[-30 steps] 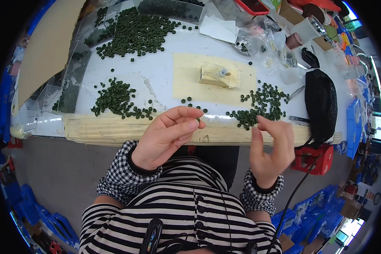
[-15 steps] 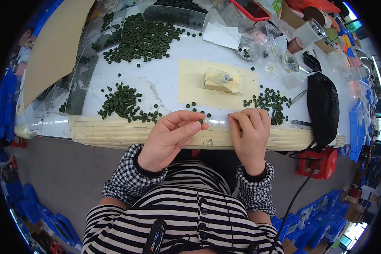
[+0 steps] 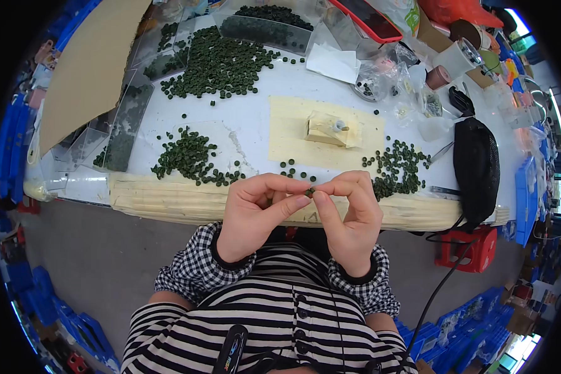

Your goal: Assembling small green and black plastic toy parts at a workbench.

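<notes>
My left hand (image 3: 249,209) pinches a small dark green round piece (image 3: 309,193) between thumb and forefinger, just over the padded front edge of the table. My right hand (image 3: 352,215) meets it there, its thumb and forefinger closed at the piece's right side. Whether something tiny sits in the right fingertips is hidden. Beyond the hands lie a few loose green pieces (image 3: 292,171). One heap of like pieces (image 3: 187,154) spreads past my left hand, and another heap (image 3: 400,167) lies beyond my right.
A tape-wrapped block (image 3: 323,129) stands on a yellowish sheet (image 3: 283,137). Farther back are a large green heap (image 3: 221,65), a clear tray (image 3: 265,34), folded white paper (image 3: 331,62) and a red-edged phone (image 3: 371,22). Cardboard (image 3: 84,75) leans left; a black mesh bag (image 3: 477,168) lies right.
My right hand has moved left, bringing its fingertips to the green piece in my left hand. The left hand has shifted slightly right. The whole view has tilted a little.
</notes>
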A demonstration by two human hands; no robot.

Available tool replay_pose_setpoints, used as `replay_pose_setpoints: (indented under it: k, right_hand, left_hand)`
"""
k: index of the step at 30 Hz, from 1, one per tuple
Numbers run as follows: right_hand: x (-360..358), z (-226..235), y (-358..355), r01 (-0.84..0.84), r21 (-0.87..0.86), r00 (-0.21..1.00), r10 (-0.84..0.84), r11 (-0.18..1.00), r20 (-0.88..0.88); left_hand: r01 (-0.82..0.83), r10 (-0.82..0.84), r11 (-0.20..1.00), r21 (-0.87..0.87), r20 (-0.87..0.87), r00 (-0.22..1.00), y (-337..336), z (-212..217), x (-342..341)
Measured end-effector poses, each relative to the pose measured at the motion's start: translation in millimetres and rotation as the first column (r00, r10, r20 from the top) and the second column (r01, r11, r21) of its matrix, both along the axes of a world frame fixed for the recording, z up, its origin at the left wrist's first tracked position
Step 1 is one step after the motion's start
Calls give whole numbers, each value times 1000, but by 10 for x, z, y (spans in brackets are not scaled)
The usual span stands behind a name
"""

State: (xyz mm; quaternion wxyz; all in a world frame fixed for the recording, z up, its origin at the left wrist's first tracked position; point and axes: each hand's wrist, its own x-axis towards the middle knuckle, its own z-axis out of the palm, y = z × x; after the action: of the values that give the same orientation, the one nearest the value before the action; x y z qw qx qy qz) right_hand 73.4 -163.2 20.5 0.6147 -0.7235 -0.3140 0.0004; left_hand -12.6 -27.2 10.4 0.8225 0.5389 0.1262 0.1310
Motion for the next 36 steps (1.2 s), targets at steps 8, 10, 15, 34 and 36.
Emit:
replay_pose_setpoints:
  k: [8, 10, 15, 34, 36]
  right_hand:
    - [-22, -2, -36, -20, 10, 993, 21, 1000, -116]
    - [-30, 9, -48, -33, 10, 991, 34, 999, -128]
    - [-33, 35, -86, -58, -6, 986, 56, 998, -159]
    - [-51, 43, -112, -96, -2, 995, 96, 995, -23]
    - [-61, 51, -124, -110, 5, 992, 110, 994, -55]
  left_hand:
    - [-111, 80, 942, 316, 108, 991, 0, -41, 23]
    - [-126, 92, 928, 350, 111, 990, 4, -33, 15]
    - [-183, 118, 884, 430, 173, 978, -5, -11, 46]
    - [-57, 32, 944, 326, 83, 996, 82, -21, 45]
    - [-66, 28, 927, 369, 107, 994, 84, 1, 42]
